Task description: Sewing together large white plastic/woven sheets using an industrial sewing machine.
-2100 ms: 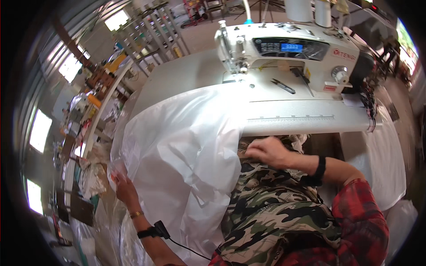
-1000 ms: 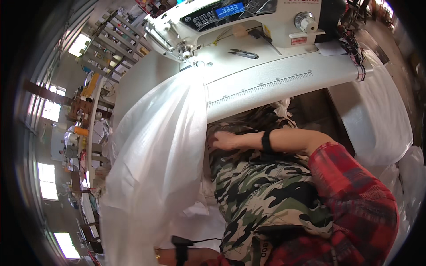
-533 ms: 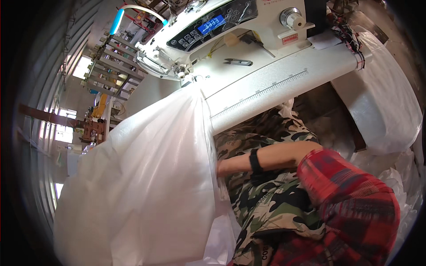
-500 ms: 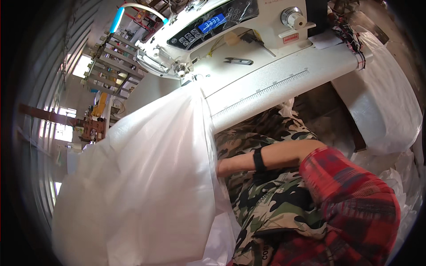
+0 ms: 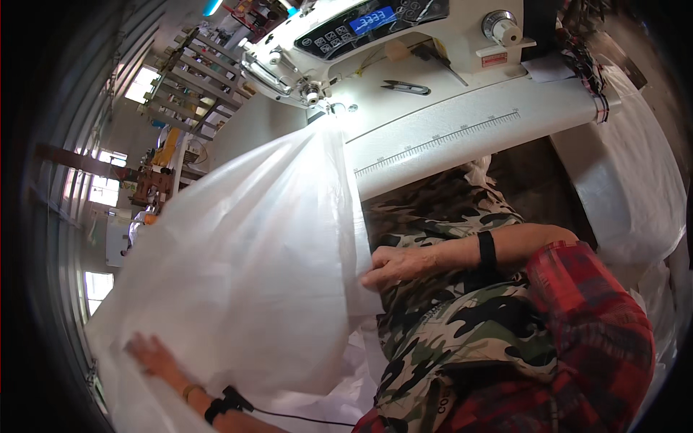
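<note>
Pale desk (image 5: pixel 462 149), one o'clock: right fingers (image 5: pixel 378 273) pinch white plastic sheeting (image 5: pixel 253 252); left fingers (image 5: pixel 142 346) look spread — uneven pull might pucker it.

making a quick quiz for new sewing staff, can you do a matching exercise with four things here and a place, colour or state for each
1. right hand
2. left hand
3. snips
4. machine display

A. lit blue
B. blurred, at the left part of the white sheet
C. at the sheet's right edge
D. lying on the pale work surface

Pairs: 1-C, 2-B, 3-D, 4-A
</note>
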`<state>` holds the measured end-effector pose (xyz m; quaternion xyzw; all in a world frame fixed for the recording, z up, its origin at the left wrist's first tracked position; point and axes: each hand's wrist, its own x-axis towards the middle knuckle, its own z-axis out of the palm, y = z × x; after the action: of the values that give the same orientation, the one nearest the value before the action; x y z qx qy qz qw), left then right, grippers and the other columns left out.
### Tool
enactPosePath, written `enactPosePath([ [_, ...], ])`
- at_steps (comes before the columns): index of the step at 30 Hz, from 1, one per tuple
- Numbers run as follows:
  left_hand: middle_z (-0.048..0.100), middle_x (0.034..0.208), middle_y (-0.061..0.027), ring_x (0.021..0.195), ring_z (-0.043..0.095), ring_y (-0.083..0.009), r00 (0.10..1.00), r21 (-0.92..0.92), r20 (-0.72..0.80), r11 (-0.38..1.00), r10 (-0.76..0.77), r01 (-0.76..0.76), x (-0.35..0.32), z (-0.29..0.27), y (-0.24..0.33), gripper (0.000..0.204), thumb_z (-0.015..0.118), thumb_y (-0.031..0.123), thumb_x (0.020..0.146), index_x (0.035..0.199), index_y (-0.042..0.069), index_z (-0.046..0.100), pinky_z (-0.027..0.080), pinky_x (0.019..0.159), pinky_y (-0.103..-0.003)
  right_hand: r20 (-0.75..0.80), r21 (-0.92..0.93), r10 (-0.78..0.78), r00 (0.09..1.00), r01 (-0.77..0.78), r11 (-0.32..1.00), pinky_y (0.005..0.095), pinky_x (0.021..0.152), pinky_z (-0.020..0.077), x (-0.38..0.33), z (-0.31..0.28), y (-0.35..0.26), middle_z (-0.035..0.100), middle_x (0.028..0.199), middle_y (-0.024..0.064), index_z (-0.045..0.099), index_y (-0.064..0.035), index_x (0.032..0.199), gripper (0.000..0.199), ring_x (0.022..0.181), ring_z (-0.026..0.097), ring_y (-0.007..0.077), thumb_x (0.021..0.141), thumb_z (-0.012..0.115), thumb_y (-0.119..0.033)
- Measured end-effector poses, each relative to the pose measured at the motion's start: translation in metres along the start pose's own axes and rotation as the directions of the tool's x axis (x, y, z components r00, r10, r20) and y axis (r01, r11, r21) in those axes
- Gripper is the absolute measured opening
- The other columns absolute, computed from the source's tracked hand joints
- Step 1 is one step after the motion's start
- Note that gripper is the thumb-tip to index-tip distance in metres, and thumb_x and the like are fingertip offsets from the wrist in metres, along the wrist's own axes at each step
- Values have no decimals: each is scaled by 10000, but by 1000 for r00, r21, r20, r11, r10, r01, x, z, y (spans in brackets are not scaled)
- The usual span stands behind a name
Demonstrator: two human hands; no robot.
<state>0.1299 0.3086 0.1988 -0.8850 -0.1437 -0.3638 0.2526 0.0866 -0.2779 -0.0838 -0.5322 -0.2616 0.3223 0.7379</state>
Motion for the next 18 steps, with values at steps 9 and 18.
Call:
enactPosePath([
  [9, 611, 679, -171, 570, 572, -258, 780, -834, 240, 534, 577, -138, -104, -8, 273, 235, 563, 200, 915, 834, -2, 652, 445, 577, -398, -125, -20, 225, 966, -229, 973, 254, 685, 496, -5, -12, 37, 693, 805, 39, 714, 31, 998, 382, 720, 609, 108, 984, 571, -323],
  [18, 613, 960, -151, 892, 621, -325, 768, -900, -12, 328, 640, -288, -207, -109, 414, 442, 770, 322, 825, 1080, 2, 601, 500, 784, -401, -126, -106, 154, 980, -167, 980, 276, 687, 513, -4, -13, 44, 708, 824, 74, 701, 20, 910, 373, 769, 653, 141, 945, 618, -342],
])
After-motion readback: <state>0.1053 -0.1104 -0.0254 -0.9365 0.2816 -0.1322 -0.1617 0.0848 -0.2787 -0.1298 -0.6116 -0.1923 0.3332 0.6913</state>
